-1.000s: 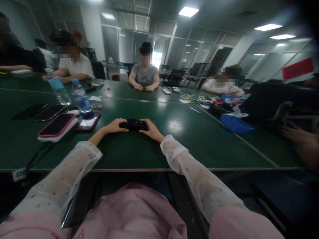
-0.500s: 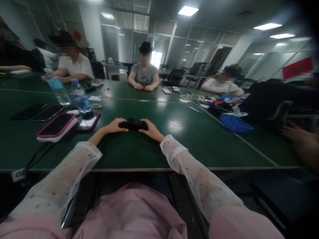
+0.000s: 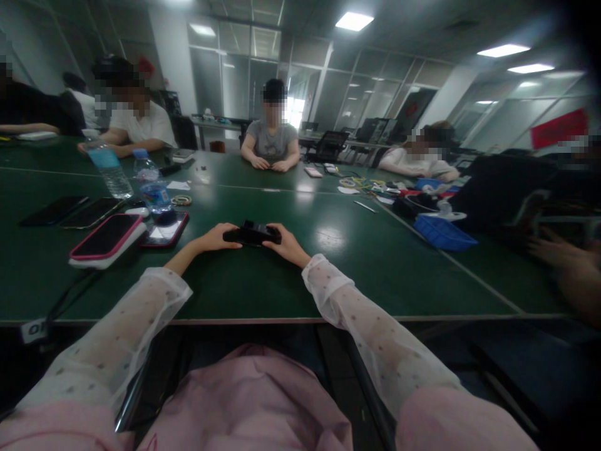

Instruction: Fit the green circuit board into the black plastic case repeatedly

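A small black block-shaped object (image 3: 253,234) sits just above or on the green table, ahead of me. Its exact kind is too dark to make out, though a raised part shows along its top. My left hand (image 3: 218,238) grips its left end, thumb on the near side and fingers behind. Around the right end, my right hand (image 3: 285,245) is closed in the same manner. Sheer white dotted sleeves cover both forearms.
Left of my hands lie several phones, one a pink-edged phone (image 3: 109,237) on a white base, beside two water bottles (image 3: 153,188). To the right stands a blue basket (image 3: 445,234) near tangled cables (image 3: 361,185). Co-workers sit around the green table (image 3: 366,282).
The black object has turned slightly between my hands, and a raised part on its top now stands out more. Both hands keep nearly the same place and grip.
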Action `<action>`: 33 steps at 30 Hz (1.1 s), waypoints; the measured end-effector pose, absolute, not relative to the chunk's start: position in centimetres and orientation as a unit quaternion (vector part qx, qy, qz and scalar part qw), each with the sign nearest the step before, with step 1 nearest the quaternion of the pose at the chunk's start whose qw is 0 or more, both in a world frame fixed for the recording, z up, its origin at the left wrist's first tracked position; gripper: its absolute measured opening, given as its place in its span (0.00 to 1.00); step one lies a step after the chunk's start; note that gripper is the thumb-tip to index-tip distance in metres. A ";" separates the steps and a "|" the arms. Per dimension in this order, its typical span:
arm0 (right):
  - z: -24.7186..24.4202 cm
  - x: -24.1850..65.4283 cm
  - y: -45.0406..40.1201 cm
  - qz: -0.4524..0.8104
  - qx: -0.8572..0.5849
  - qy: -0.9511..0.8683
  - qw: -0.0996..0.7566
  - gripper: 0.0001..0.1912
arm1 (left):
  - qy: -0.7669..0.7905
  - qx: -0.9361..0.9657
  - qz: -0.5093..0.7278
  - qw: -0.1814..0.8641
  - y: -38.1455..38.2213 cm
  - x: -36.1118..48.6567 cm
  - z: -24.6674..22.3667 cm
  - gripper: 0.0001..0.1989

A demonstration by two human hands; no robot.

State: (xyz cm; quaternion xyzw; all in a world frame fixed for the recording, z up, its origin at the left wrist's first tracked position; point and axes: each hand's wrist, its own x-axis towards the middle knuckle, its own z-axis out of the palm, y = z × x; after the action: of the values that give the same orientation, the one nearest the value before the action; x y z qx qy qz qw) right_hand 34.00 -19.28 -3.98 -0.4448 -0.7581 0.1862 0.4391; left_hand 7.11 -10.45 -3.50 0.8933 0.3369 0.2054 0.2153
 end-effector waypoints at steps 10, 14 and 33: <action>-3.1 33.9 -19.4 0.197 -0.438 -0.719 0.502 0.28 | 0.344 0.888 0.200 0.231 -10.7 7.0 -3.4 0.34; -2.7 34.4 -19.1 0.165 -0.468 -0.683 0.535 0.29 | 0.337 0.891 0.197 0.232 -10.8 7.1 -3.1 0.33; -5.7 38.9 -15.8 0.002 -0.615 -0.618 0.489 0.25 | 0.329 0.893 0.193 0.240 -11.3 7.1 -2.5 0.30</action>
State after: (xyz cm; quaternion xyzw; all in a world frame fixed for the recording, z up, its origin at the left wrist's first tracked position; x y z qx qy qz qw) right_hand 38.94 -15.84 -5.68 -0.6155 -0.6178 0.0018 0.4895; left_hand 7.14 -11.34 -2.47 0.8926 0.3293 0.1927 0.2401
